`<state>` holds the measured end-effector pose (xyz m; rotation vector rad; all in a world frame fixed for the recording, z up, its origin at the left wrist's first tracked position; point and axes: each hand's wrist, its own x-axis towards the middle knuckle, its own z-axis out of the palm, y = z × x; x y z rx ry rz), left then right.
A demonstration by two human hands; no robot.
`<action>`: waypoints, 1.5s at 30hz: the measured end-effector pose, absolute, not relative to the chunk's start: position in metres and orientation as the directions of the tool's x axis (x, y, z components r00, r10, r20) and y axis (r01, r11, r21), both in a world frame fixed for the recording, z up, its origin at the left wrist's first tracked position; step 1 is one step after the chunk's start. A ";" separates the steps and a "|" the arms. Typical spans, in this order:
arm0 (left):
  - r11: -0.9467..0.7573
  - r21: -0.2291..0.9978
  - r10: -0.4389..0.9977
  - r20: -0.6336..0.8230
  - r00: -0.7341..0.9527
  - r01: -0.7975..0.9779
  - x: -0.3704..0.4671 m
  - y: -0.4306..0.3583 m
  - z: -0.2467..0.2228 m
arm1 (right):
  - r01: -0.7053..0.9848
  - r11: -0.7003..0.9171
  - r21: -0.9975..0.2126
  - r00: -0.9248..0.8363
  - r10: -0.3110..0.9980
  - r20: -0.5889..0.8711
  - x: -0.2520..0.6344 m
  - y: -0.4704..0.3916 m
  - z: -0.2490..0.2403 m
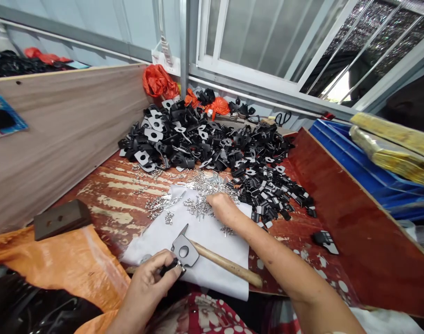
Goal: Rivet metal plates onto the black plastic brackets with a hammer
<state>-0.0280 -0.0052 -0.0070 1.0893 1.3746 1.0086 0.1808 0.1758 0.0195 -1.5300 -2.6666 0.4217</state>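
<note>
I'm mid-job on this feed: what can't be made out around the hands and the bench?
All in the head view:
- Fingertips of the right hand, and anything they pinch: hidden by the hand itself.
- Head of the wooden-handled tool: mostly behind the gray-and-black part in the left hand.
- Small metal pieces: too small to count.
- Blue crate: cut off by the right edge.

Illumination is bright and diffuse, with soft shadows. The white cloth (225, 266) reflects strongly; small metal pieces (197, 205) glint, and the heaped black parts (215, 144) merge in darkness. Glare marks the yellow wrapped bundles (389, 153) and the window's (260, 39) barred end. Wide-angle distortion stretches the margins.
</note>
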 end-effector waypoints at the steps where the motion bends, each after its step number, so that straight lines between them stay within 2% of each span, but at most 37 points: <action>1: 0.278 0.960 0.960 -0.279 -0.016 -0.010 -0.027 -0.006 -0.008 | 0.839 0.496 -0.224 -0.527 0.843 -0.106 0.177 0.178 0.018; 5: 0.362 0.904 0.931 -0.362 0.045 -0.227 -0.025 -0.008 -0.010 | 0.815 0.553 -0.171 -0.574 0.812 -0.111 0.174 0.175 0.011; 10: 0.388 0.859 0.919 -0.389 0.065 -0.335 -0.026 -0.008 -0.007 | 0.801 0.550 -0.239 -0.583 0.807 -0.096 0.201 0.180 0.000; 18: 0.438 0.782 0.894 -0.431 0.123 -0.443 -0.026 -0.010 -0.009 | 0.705 0.442 -0.555 -0.515 0.857 0.027 0.236 0.171 -0.006; 23: 0.445 0.747 0.889 -0.436 0.142 -0.494 -0.026 -0.008 -0.005 | 0.579 0.320 -0.750 -0.452 0.892 0.031 0.233 0.145 0.005; 25: 0.444 0.736 0.889 -0.434 0.148 -0.510 -0.025 -0.008 -0.005 | 0.461 0.222 -0.859 -0.441 0.897 -0.005 0.226 0.131 0.011; 27: 0.441 0.726 0.890 -0.428 0.155 -0.528 -0.024 -0.008 -0.007 | 0.282 0.059 -0.958 -0.434 0.898 -0.073 0.219 0.116 0.018; 29: 0.438 0.713 0.891 -0.426 0.158 -0.547 -0.023 -0.008 -0.009 | 0.132 -0.072 -0.989 -0.441 0.889 -0.123 0.211 0.103 0.025; 30: 0.436 0.708 0.891 -0.425 0.158 -0.556 -0.022 -0.009 -0.011 | 0.104 -0.086 -0.991 -0.444 0.887 -0.124 0.208 0.096 0.028; 32: 0.416 0.702 0.899 -0.414 0.144 -0.578 -0.020 -0.010 -0.011 | 0.110 -0.023 -0.994 -0.435 0.898 -0.069 0.203 0.085 0.035; 34: 0.382 0.691 0.911 -0.394 0.124 -0.614 -0.018 -0.010 -0.009 | 0.158 0.141 -0.977 -0.417 0.907 0.064 0.198 0.075 0.040; 38: 0.337 0.635 0.917 -0.390 0.087 -0.696 -0.015 -0.010 -0.001 | 0.238 0.469 -0.850 -0.408 0.843 0.351 0.186 0.058 0.043; 41: 0.329 0.613 0.904 -0.424 0.052 -0.718 -0.011 -0.008 0.003 | 0.257 0.570 -0.780 -0.427 0.791 0.437 0.173 0.049 0.041; 45: 0.301 0.627 0.906 -0.424 0.009 -0.718 -0.005 -0.004 0.001 | 0.262 0.627 -0.733 -0.456 0.750 0.478 0.158 0.042 0.036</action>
